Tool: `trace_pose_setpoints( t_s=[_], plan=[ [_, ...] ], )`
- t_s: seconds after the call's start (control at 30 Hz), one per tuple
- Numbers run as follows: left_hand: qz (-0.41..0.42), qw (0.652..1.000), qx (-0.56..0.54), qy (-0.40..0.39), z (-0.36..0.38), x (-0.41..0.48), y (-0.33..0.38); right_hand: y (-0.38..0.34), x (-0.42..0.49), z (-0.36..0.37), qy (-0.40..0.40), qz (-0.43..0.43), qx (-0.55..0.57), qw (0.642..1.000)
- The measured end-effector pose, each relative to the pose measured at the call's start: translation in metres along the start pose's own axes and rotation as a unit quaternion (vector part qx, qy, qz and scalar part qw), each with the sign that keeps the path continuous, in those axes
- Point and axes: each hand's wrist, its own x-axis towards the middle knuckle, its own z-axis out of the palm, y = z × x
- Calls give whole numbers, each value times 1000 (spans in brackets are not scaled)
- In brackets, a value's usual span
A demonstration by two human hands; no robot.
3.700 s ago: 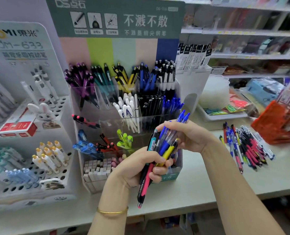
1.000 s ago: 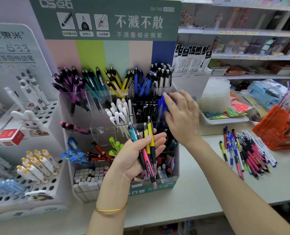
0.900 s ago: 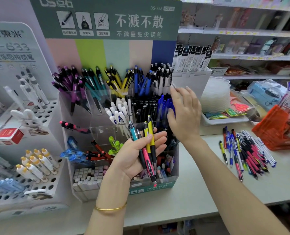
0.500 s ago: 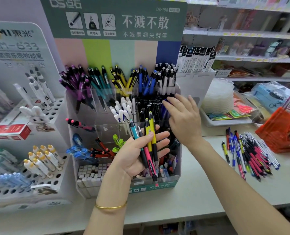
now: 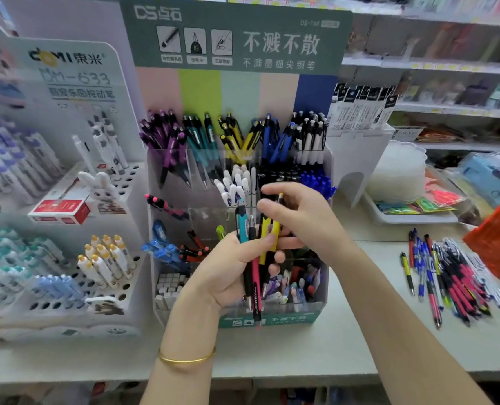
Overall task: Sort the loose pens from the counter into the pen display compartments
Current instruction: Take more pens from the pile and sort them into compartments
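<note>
My left hand (image 5: 228, 270) grips a small bunch of pens (image 5: 254, 247) upright in front of the clear pen display (image 5: 326, 290): a teal one, two yellow ones and a pink one that hangs lowest. My right hand (image 5: 298, 217) has come onto the top of the bunch, and its fingertips pinch the top of a yellow pen (image 5: 272, 229). The display's back row holds purple, teal, yellow, blue and white pens; the middle row holds white, black and blue ones (image 5: 317, 182). A pile of loose pens (image 5: 450, 276) lies on the counter to the right.
A white holed rack with white pens (image 5: 105, 258) stands at the left. An orange basket (image 5: 497, 244) sits beside the loose pile at the right edge. A white tray (image 5: 412, 217) with colourful packets and a stack of clear lids sits behind. Shelves fill the background.
My right hand left the blue pens in the middle row, moved down and left to the bunch, and now pinches a yellow pen. The left hand kept its bunch almost still.
</note>
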Motion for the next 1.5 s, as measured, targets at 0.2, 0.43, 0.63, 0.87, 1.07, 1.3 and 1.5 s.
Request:
trace_pose_setpoints(
  t_s=[0.2,0.43,0.63,0.87,1.07,1.3,1.5],
  plan=[
    [-15,999,38,31,-10,-11,8,-1,16,0,8,-70,-63,996],
    [9,994,108,19,-9,-13,29,-20,23,3,-93,-42,-107,989],
    [69,990,51,115,-22,-8,49,-52,55,-19,87,-126,-24,988],
    [85,982,73,152,-26,1,65,-57,106,-6,306,-300,-158,890],
    [57,994,-52,76,-31,6,75,-64,127,8,255,-281,-307,873],
    [89,989,-93,70,-40,8,80,-55,148,31,128,-104,-507,846],
    [128,988,-30,75,-44,4,79,-59,112,29,243,-211,-382,866]
  ],
)
